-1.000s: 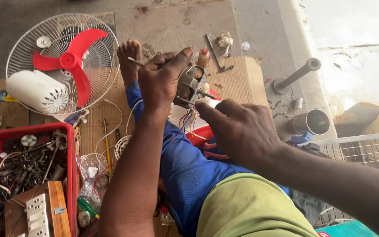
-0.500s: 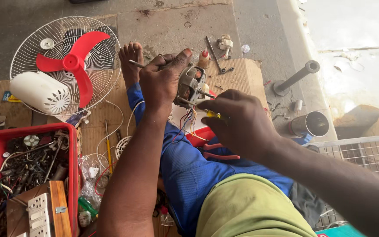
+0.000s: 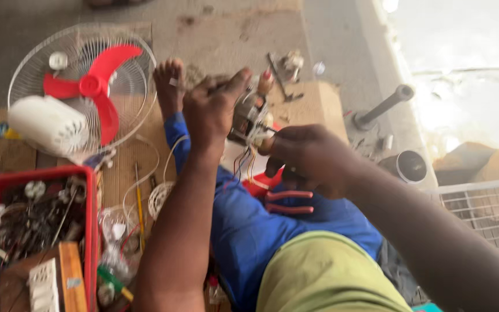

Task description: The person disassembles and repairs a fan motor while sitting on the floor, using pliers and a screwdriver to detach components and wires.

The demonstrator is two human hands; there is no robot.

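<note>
My left hand (image 3: 212, 110) grips a small electric fan motor (image 3: 248, 118) from its left side, above my outstretched leg in blue trousers (image 3: 249, 225). Coloured wires (image 3: 244, 162) hang from the motor's underside. My right hand (image 3: 307, 159) is closed right against the motor's lower right side, its fingertips pinched at the wires or a small part; what it pinches is hidden and the frame is blurred. Red-handled pliers (image 3: 287, 202) lie on my thigh just under the right hand. My bare foot (image 3: 170, 86) rests beside the fan.
A table fan with red blades and a white motor housing (image 3: 47, 124) lies at the left. A red tray (image 3: 90, 231) of parts sits at the lower left. Loose tools, a grey metal pole (image 3: 382, 107), a white cylinder (image 3: 408, 167) and a wire grille (image 3: 486, 219) are around.
My right hand has moved up and left from beside the motor until it touches the motor's lower side. My left hand keeps holding the motor. The view has shifted slightly.
</note>
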